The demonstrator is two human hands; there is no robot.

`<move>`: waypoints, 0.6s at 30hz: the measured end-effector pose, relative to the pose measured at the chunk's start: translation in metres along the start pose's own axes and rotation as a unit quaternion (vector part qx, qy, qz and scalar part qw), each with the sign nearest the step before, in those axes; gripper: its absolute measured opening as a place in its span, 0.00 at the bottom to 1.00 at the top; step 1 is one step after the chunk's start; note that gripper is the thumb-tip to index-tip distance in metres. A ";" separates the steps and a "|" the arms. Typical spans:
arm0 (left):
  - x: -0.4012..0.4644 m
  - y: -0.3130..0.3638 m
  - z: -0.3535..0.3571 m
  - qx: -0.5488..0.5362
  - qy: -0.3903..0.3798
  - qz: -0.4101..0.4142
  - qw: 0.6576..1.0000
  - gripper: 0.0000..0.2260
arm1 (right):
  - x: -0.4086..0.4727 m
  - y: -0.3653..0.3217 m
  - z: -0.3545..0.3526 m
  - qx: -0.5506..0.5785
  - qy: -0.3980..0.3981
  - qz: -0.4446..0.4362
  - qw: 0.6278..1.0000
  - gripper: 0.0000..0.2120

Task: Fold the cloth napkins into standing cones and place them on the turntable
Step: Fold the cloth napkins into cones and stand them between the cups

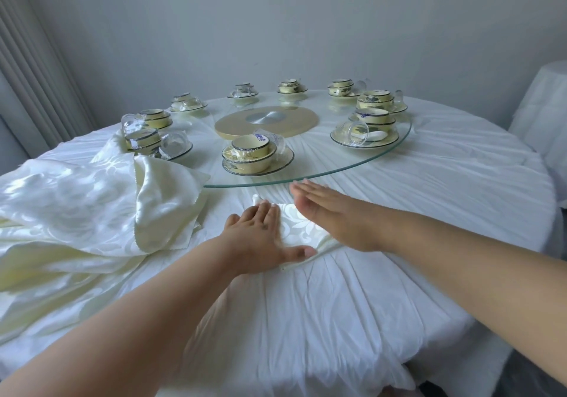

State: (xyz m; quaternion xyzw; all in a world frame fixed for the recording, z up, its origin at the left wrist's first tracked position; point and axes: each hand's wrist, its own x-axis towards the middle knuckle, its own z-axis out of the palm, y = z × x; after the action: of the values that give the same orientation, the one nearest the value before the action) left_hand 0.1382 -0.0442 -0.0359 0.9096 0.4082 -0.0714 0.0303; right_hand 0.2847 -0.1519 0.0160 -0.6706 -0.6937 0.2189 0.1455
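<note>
A cream, floral-patterned satin napkin (pixel 299 228) lies flat on the white-clothed round desk (pixel 399 258), just before the clear glass turntable (pixel 395 148). The left hand (pixel 260 234) presses it with straight fingers (grip slack, holding nothing). The right hand (pixel 331 215) rests flat along its right edge, likewise open-fingered.

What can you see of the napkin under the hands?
The napkin is pale cream, glossy cloth with a woven floral pattern. It lies flat on the white tablecloth, just short of the glass turntable, and seems folded to a narrow shape; not yet a cone. The left hand presses flat on it; the right hand, fingers straight, lies over its right edge.
</note>
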 end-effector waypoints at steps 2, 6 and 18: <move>0.001 -0.001 0.001 -0.003 0.000 0.001 1.000 0.57 | 0.008 -0.001 0.007 0.117 -0.019 0.008 0.993 0.30; 0.000 -0.001 0.002 0.009 0.007 0.005 1.000 0.53 | 0.017 0.023 0.024 0.005 -0.070 0.034 0.997 0.25; 0.007 -0.037 0.007 -0.042 0.051 0.040 0.997 0.51 | 0.001 0.051 0.020 -0.139 -0.081 -0.033 0.986 0.46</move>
State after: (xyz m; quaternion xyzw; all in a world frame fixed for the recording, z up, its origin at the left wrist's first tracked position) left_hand 0.1142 -0.0150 -0.0435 0.9256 0.3751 -0.0067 0.0504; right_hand 0.3190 -0.1532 -0.0263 -0.6412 -0.7486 0.1685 0.0013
